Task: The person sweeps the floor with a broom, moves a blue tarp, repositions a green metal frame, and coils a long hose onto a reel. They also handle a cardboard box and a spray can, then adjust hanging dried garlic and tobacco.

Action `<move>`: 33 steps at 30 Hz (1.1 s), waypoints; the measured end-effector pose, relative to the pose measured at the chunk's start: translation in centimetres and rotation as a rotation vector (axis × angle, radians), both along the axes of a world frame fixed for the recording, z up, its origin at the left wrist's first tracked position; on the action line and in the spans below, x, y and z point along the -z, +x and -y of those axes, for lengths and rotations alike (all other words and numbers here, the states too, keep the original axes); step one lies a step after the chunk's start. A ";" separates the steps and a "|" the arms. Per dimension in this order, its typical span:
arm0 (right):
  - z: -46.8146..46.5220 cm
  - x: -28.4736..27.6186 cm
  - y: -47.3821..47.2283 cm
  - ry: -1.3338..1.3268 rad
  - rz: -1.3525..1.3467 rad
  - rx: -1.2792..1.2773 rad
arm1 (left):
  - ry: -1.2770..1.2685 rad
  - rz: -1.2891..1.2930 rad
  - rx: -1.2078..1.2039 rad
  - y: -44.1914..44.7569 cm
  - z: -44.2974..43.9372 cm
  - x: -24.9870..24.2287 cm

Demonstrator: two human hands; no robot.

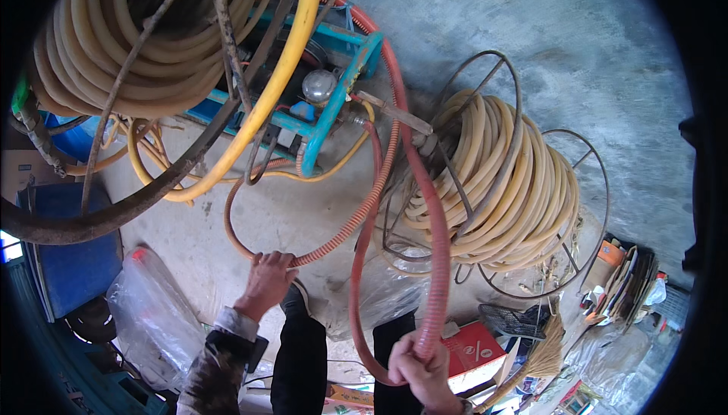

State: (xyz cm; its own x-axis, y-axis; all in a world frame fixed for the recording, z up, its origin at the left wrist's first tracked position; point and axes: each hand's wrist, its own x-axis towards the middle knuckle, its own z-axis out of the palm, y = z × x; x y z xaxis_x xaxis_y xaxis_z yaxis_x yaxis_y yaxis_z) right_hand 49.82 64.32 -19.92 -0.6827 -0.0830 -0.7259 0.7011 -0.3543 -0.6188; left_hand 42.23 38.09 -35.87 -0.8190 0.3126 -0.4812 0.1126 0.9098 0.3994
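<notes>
My left hand (267,281) is closed around a thin ribbed orange hose (347,233) at the bottom of its bend, above my shoe. Lower right, my right hand (418,366) grips a thicker red ribbed hose (435,244), which arcs down from the far side of a teal-framed machine (324,125). A smooth red hose (364,284) loops from a fitting near that frame down to my right hand. How the hoses meet inside that fist is hidden. The machine carries a clear round dome (319,86) and a blue cap (302,110).
A metal reel of beige hose (506,187) stands at the right; another large coil (131,45) fills the upper left, with a yellow hose (273,96) hanging from it. Plastic sheeting (153,324), a red box (472,349) and a straw broom (546,352) lie near my legs.
</notes>
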 end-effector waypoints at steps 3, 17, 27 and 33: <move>2.6 0.3 -0.3 0.003 0.000 0.014 | 0.126 -0.213 0.102 2.8 -2.4 -2.3; 9.8 0.1 -6.2 0.268 -0.576 -0.689 | 1.082 0.763 -0.541 10.7 -8.1 -9.3; 7.2 -2.4 -11.5 0.551 -0.400 -0.040 | 0.663 0.517 -0.414 13.8 -7.4 -9.2; 8.8 1.2 -14.8 0.759 -0.350 -0.280 | 0.689 0.445 -0.463 13.7 -7.1 -7.4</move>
State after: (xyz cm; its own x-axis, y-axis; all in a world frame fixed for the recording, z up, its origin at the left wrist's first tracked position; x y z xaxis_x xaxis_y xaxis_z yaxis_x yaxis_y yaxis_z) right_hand 35.01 55.49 -21.15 -0.9030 0.1391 -0.4066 0.4270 0.3965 -0.8127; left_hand 55.93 45.24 -28.46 -0.7182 0.3346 -0.6101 -0.4934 0.3733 0.7856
